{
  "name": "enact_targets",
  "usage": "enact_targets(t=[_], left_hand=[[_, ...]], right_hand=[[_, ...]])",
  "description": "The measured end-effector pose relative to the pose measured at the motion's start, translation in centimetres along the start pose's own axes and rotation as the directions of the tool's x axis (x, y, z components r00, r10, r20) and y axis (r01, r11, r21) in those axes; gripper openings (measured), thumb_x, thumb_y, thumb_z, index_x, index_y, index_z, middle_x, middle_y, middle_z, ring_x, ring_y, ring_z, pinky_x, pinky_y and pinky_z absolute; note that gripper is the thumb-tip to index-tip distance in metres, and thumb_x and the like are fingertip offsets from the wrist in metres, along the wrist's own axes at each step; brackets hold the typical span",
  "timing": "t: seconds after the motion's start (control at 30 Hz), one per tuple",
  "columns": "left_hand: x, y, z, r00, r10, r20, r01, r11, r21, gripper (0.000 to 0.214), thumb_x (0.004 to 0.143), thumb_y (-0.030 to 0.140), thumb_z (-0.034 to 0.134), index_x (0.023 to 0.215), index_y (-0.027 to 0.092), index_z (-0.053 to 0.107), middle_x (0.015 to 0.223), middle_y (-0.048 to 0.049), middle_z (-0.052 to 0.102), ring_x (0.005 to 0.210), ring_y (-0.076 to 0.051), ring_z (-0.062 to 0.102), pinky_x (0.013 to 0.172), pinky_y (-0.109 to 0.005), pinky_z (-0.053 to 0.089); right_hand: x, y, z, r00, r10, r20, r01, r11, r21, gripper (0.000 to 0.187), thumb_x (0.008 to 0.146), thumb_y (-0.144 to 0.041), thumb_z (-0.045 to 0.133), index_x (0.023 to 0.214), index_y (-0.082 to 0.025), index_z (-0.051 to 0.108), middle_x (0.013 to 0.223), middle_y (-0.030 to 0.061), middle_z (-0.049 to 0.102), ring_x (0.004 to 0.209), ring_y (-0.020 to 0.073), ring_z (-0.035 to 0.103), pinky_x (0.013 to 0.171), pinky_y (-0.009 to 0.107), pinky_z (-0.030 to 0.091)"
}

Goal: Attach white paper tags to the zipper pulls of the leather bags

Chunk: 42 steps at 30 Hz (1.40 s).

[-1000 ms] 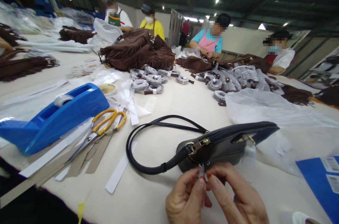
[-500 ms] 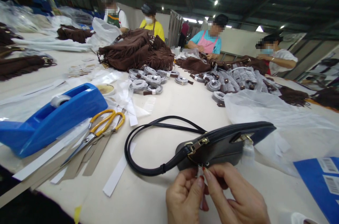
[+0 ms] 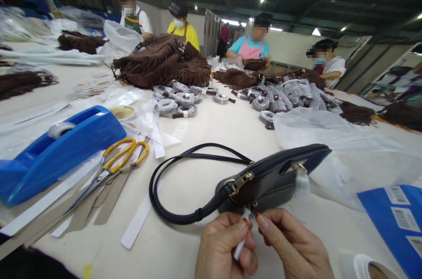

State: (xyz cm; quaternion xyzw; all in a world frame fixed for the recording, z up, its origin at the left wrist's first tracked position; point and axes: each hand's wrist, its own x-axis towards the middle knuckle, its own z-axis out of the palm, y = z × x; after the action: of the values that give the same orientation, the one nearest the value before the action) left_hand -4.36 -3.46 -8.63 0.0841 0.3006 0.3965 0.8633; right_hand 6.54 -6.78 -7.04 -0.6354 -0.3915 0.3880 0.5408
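A black handbag (image 3: 263, 182) with a gold zipper lies tilted on the table in front of me. Its black strap (image 3: 174, 215) loops out to the left. My left hand (image 3: 227, 244) pinches a small white-wrapped strip (image 3: 242, 239), which hangs by the bag's lower edge near a small metal hook. Just right of it, my right hand (image 3: 293, 241) has thumb and forefinger together close to that hook; whatever is between them is too small to make out. White wrapping (image 3: 301, 186) also covers a piece hanging from the bag's right side.
On the left are a blue tape dispenser (image 3: 66, 151), yellow-handled scissors (image 3: 120, 158) and paper strips (image 3: 140, 222). Farther back lie brown fringed bags (image 3: 161, 61) and wrapped straps (image 3: 184, 99). Clear plastic (image 3: 329, 138), a blue barcoded sheet (image 3: 389, 213) and a roll (image 3: 365, 266) sit right. Several co-workers stand behind.
The hands have come slightly apart, and more of the white-wrapped strip shows below my left fingers. The whole view has shifted a little, with things appearing farther left.
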Motion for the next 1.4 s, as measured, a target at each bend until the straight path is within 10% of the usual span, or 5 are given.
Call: enact_targets(t=[0.33, 0.9, 1.07, 1.23, 1.4], left_hand=[[-0.3, -0.7, -0.7, 0.970, -0.214, 0.116, 0.226, 0.969, -0.099, 0.029, 0.055, 0.031, 0.081, 0.062, 0.012, 0.061, 0.035, 0.0055, 0.045, 0.028, -0.002, 0.036, 0.035, -0.016, 0.016], [-0.7, -1.3, -1.5, 0.978, -0.203, 0.053, 0.197, 0.975, 0.104, 0.035, 0.060, 0.042, 0.074, 0.054, 0.014, 0.054, 0.031, 0.0046, 0.038, 0.028, -0.004, 0.034, 0.036, -0.019, 0.013], [-0.9, -1.2, -0.8, 0.992, -0.124, -0.008, 0.124, 0.989, 0.082, 0.033, 0.059, 0.037, 0.076, 0.054, 0.013, 0.055, 0.033, 0.0046, 0.041, 0.028, -0.002, 0.032, 0.035, -0.017, 0.015], [-1.1, -1.1, 0.5, 0.990, 0.032, -0.135, -0.024, 0.998, 0.059, 0.034, 0.052, 0.032, 0.081, 0.066, 0.014, 0.057, 0.041, 0.0006, 0.055, 0.028, -0.005, 0.039, 0.034, -0.016, 0.024], [-1.1, -1.8, 1.2, 0.939, 0.247, -0.240, -0.219, 0.966, 0.140, 0.041, 0.047, 0.034, 0.083, 0.075, 0.012, 0.063, 0.043, -0.0022, 0.059, 0.028, -0.006, 0.040, 0.034, -0.017, 0.029]], right_hand=[[0.3, 2.1, 1.9, 0.874, 0.377, 0.307, -0.478, 0.551, 0.684, 0.021, 0.058, -0.026, 0.081, 0.060, -0.016, 0.063, 0.054, -0.0025, 0.058, 0.049, 0.0067, 0.050, 0.049, 0.016, 0.039], [1.1, 1.5, 1.9, 0.532, 0.554, 0.640, -0.833, 0.204, 0.515, 0.022, 0.050, -0.017, 0.080, 0.055, -0.013, 0.059, 0.046, -0.0017, 0.055, 0.042, 0.0097, 0.053, 0.042, 0.018, 0.041], [1.1, 1.4, 2.1, 0.569, 0.563, 0.600, -0.811, 0.262, 0.524, 0.028, 0.046, -0.023, 0.083, 0.053, -0.014, 0.057, 0.047, -0.0025, 0.054, 0.043, 0.0102, 0.053, 0.043, 0.020, 0.043], [0.4, 2.1, 1.2, 0.770, 0.473, 0.428, -0.633, 0.486, 0.602, 0.027, 0.050, -0.023, 0.084, 0.064, -0.012, 0.064, 0.057, 0.0002, 0.060, 0.052, 0.0096, 0.055, 0.053, 0.020, 0.044], [-0.1, 2.5, 0.0, 0.794, 0.391, 0.465, -0.598, 0.638, 0.485, 0.026, 0.062, -0.034, 0.078, 0.061, -0.013, 0.061, 0.048, -0.0016, 0.054, 0.045, 0.0087, 0.048, 0.051, 0.021, 0.036]])
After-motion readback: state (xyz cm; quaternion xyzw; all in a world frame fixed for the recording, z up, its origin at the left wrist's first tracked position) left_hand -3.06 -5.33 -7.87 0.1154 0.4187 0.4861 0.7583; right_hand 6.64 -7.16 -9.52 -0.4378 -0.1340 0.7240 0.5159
